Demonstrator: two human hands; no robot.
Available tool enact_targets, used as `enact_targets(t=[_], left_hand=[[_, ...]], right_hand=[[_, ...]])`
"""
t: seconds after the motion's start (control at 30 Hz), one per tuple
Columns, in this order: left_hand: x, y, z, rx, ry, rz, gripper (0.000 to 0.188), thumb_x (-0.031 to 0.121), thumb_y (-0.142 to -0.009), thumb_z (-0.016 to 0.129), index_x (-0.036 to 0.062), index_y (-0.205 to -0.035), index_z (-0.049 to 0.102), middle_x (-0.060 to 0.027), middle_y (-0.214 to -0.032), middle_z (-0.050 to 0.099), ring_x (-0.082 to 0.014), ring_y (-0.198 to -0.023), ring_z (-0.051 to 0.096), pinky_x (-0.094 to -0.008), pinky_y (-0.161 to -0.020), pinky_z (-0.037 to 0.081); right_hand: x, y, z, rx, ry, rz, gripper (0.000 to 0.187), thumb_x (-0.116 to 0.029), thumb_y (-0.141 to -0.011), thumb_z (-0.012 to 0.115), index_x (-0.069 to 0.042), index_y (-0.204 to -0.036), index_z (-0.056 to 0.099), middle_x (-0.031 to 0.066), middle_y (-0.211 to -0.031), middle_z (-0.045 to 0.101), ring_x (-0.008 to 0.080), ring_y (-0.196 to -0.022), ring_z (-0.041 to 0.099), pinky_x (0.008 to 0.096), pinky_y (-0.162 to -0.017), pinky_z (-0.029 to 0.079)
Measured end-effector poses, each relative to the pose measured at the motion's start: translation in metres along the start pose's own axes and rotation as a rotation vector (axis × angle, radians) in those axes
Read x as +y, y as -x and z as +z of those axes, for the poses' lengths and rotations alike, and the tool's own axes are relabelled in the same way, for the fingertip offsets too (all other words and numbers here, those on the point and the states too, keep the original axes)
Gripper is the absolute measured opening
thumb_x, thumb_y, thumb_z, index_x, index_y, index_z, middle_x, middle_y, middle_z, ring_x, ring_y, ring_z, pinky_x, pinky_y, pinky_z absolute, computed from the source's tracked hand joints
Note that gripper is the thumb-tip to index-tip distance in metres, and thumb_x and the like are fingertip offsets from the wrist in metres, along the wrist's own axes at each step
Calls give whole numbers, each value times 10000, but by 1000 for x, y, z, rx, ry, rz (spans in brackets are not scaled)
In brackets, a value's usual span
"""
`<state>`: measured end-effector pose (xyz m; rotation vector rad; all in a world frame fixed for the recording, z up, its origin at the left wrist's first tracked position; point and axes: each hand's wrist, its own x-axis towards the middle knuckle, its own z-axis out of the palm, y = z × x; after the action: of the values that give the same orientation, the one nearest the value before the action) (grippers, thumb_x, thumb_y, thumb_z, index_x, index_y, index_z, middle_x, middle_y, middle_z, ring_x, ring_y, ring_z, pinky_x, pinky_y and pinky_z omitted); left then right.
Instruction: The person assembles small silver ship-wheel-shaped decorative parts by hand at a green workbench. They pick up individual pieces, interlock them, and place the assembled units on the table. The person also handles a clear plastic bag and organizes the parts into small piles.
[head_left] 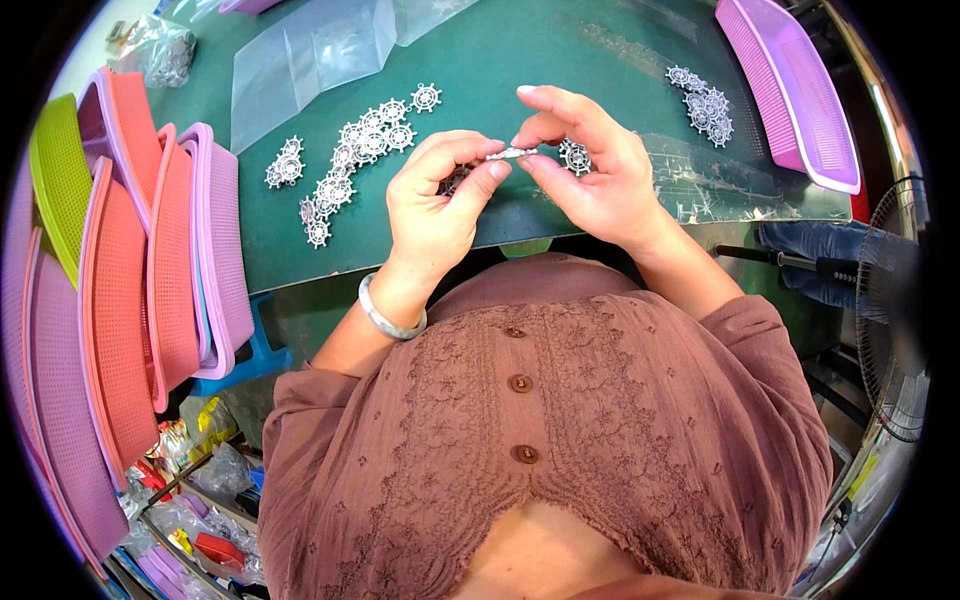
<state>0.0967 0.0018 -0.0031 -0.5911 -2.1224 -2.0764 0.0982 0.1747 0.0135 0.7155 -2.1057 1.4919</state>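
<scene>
Above the near edge of the table, both my hands pinch a small silver metal charm (512, 154), seen edge-on. My left hand (437, 190) has thumb and forefinger closed on its left end. My right hand (605, 175) pinches the other end, other fingers loosely curled. One silver ship's-wheel charm (575, 157) shows within the curve of my right hand; whether it is held or lies on the table I cannot tell. Left of my hands spreads a long cluster of ship's-wheel charms (372, 136), with a smaller group (286, 164) beside it.
More wheel charms (706, 105) lie at the right, near a purple plastic basket (800, 90). Clear plastic sheets (310, 60) cover the far left of the green table (520, 60). Stacked pink, purple and green baskets (125, 300) stand at left. A fan (890, 310) stands at right.
</scene>
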Motion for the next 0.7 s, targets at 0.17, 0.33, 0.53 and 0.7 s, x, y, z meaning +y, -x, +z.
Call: enact_targets(t=[0.17, 0.33, 0.53, 0.7], left_hand=[[5, 0, 1, 21, -22, -63, 232, 7, -740, 702, 9, -962, 635, -57, -902, 600, -102, -747, 559, -222, -673, 467], [8, -2, -1, -10, -143, 48, 223, -4, -761, 687, 13, -975, 625, -20, -850, 592, -72, -745, 521, -201, -657, 430], [6, -4, -4, -22, -240, 172, 120, -15, -753, 684, -3, -863, 639, -46, -827, 594, -94, -695, 514, -210, -604, 412], [11, -4, -2, -12, -303, 223, 94, -23, -744, 682, -7, -824, 635, -58, -788, 592, -118, -669, 516, -223, -573, 401]], right_hand=[[-1, -3, -1, -14, 73, -60, 508, 28, -678, 674, -72, -1159, 543, 44, -764, 608, 200, -698, 571, 300, -630, 463], [0, -3, 0, -10, 79, -94, 499, 31, -684, 669, -65, -1157, 542, 42, -756, 603, 202, -688, 566, 302, -620, 459], [0, -1, 1, -4, 57, -88, 503, 44, -691, 668, -58, -1166, 538, 50, -761, 604, 190, -702, 581, 288, -622, 469], [2, 2, 1, -2, -41, -12, 506, 58, -696, 666, -49, -1174, 535, 73, -806, 612, 181, -737, 601, 277, -650, 504]])
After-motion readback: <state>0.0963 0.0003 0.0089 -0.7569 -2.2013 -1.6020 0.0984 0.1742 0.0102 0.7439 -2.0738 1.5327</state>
